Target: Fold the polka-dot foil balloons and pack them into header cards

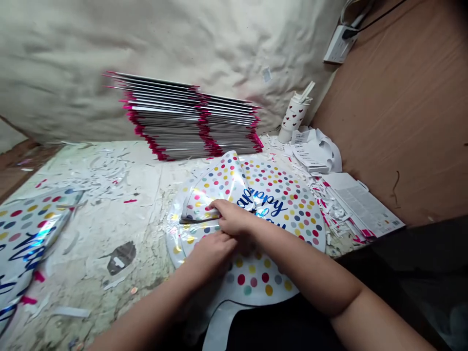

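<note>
A flat foil balloon point(300, 195) with coloured dots and blue "happy" lettering lies in front of me, apparently on at least one more like it. A dotted flap of foil point(215, 183) is folded over on its left half. My right hand point(234, 218) is closed on the flap's lower edge, its thumb and fingers pressed on the foil. Just below, and touching it, my left hand point(215, 247) is closed with its fingertips under my right hand. What the left fingers hold is hidden. A pale tail strip point(219, 324) hangs at the table's front edge.
A tall stack of flat packs with pink edges point(193, 122) stands at the back. Right of it are a heart-patterned tumbler point(292, 117), white label strips point(314, 151) and a flat box point(361, 204). More dotted foil point(25, 243) lies left among paper scraps point(102, 170).
</note>
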`<state>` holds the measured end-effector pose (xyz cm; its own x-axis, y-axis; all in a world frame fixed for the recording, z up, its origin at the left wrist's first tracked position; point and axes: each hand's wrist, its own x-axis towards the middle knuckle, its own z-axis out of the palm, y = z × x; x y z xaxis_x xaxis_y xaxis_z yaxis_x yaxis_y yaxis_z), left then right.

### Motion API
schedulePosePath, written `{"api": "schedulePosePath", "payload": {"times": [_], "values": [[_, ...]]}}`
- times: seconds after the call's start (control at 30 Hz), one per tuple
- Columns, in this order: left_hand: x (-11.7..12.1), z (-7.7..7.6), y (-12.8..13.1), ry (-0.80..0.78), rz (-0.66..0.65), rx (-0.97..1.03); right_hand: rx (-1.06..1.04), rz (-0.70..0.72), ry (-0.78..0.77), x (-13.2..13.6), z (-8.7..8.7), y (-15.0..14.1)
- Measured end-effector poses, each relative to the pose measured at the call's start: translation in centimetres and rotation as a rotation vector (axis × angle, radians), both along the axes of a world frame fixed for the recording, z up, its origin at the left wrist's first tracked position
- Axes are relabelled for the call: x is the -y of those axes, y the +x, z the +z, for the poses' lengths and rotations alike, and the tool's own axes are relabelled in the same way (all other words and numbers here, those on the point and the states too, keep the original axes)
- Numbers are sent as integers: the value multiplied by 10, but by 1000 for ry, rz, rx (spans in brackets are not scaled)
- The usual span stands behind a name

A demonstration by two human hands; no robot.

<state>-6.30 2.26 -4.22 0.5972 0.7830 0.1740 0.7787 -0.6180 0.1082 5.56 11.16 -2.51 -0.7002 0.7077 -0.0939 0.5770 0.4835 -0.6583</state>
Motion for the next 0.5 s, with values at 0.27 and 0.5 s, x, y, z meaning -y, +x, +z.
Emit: {"api": "schedulePosePath", "payload": {"times": [0.27, 0.5], "values": [[-36, 31, -94, 115, 133, -352, 89, -19, 354, 13, -16, -17], [-7, 35, -51, 267, 128, -195, 125, -130, 410, 7, -16, -35]]}}
